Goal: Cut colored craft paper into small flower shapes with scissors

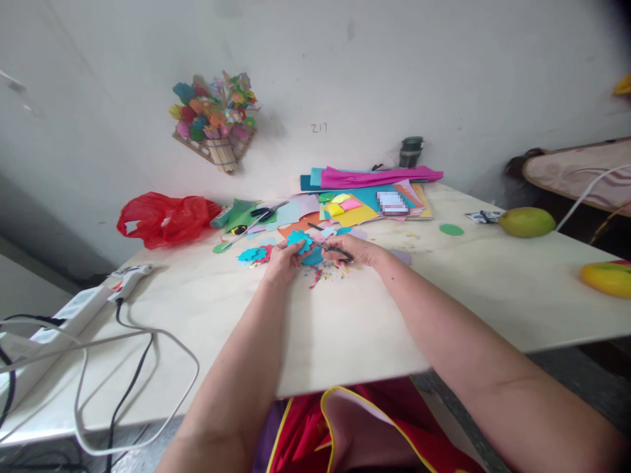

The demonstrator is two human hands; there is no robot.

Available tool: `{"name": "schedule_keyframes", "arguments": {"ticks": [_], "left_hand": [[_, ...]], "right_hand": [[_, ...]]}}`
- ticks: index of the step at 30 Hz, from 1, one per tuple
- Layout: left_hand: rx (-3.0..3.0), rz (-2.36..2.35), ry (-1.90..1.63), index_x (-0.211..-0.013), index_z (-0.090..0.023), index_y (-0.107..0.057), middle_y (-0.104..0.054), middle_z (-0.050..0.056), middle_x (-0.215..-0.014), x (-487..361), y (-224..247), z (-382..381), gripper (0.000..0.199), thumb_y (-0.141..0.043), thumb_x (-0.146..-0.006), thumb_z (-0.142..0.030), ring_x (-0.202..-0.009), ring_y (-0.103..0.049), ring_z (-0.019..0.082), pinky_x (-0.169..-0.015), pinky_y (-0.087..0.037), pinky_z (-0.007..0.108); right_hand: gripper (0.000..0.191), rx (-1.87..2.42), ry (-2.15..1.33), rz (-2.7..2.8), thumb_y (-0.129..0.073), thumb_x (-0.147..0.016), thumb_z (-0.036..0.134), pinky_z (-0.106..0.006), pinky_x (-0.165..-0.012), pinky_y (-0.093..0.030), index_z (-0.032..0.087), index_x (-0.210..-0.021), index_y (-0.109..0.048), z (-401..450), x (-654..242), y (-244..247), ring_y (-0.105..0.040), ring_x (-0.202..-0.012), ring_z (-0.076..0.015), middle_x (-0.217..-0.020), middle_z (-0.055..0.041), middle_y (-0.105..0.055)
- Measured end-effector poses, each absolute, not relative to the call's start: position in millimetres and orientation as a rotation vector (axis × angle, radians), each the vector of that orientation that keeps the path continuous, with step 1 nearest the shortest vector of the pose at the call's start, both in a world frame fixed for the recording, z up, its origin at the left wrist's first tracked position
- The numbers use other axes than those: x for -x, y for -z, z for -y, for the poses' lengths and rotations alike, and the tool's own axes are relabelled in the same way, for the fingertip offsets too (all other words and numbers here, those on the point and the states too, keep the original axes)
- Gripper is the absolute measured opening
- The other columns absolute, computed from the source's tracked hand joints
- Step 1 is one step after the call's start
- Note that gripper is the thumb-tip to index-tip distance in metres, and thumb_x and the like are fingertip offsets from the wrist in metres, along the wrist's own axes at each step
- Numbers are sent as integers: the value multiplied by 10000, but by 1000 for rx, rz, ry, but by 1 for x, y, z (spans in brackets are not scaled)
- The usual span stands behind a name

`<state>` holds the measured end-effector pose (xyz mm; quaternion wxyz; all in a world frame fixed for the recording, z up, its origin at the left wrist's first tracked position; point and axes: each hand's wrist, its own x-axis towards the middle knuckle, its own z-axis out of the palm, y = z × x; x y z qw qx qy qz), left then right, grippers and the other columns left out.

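Note:
Between the fingers of my left hand (pixel 286 258) is a blue scalloped paper flower (pixel 300 242). My right hand (pixel 352 249) is closed around the dark handles of a pair of scissors (pixel 339 251), whose blades point left toward the flower's edge. Whether the blades touch the paper is too small to tell. Small paper scraps (pixel 328 272) are scattered on the table below both hands. Left of my left hand lie more blue scalloped cutouts (pixel 252 255), with a red scalloped one (pixel 265 253) partly under them.
Coloured paper sheets (pixel 362 209) and a rolled magenta sheet (pixel 379 177) lie at the back. A second pair of scissors (pixel 263 214) rests near a red plastic bag (pixel 165 220). Cables (pixel 142 332) and a power strip (pixel 73 312) occupy the left. A mango (pixel 527 222) sits right.

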<state>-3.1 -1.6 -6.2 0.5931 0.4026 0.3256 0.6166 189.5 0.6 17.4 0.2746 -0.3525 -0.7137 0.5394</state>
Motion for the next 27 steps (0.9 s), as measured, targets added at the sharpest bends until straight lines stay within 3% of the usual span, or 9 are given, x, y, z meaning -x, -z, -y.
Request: {"name": "schedule_keyframes", "arguments": {"ticks": [6, 13, 18, 27], "left_hand": [[-937, -731, -1417, -710, -118, -668, -703, 50, -717, 3, 6, 2, 288, -844, -502, -211, -728, -694, 219, -760, -570, 376], [-944, -732, -1421, -678, -128, -658, -694, 37, -670, 3, 6, 2, 279, -848, -494, -215, -707, -692, 209, -789, -568, 376], [-948, -745, -1407, -687, -119, -656, -692, 42, -671, 4, 6, 2, 269, -836, -508, -207, -709, -695, 215, -785, -564, 380], [-931, -742, -1420, -690, -108, -658, -697, 55, -686, 4, 7, 1, 258, -825, -512, -195, -732, -700, 232, -797, -560, 394]], "right_hand": [[187, 1003, -1429, 1955, -594, -802, 299, -178, -350, -287, 157, -698, -528, 2, -191, -21, -433, -358, -64, -471, 39, -523], [242, 946, -1382, 2028, -644, -771, 372, -177, -366, -319, 160, -743, -529, -3, -193, -15, -458, -379, -67, -487, 47, -535], [252, 951, -1386, 2015, -656, -752, 373, -169, -335, -271, 154, -736, -533, -4, -191, -14, -459, -364, -64, -481, 46, -531], [172, 985, -1427, 1943, -669, -712, 280, -168, -338, -286, 141, -738, -572, -5, -188, -15, -431, -345, -58, -463, 60, -509]]}}
